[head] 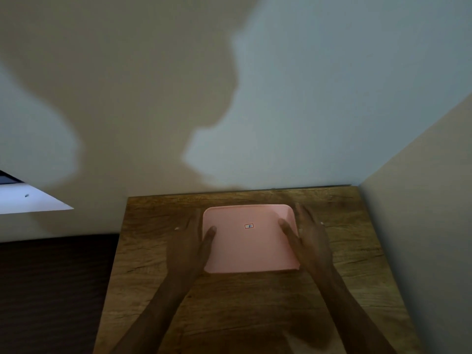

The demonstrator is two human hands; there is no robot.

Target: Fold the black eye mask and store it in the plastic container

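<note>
Two hands — left hand [187, 247], right hand [310, 242]; one pink container [250, 249]; one wooden table [255, 302].

Wooden table [344, 251] with dark grain, set in a corner against pale walls. Resting flat at its middle, toward the far edge: a pink square plastic container [251, 249], lid on, small label near the lid's centre. Print on the label too blurred to read, possibly a number.
</note>
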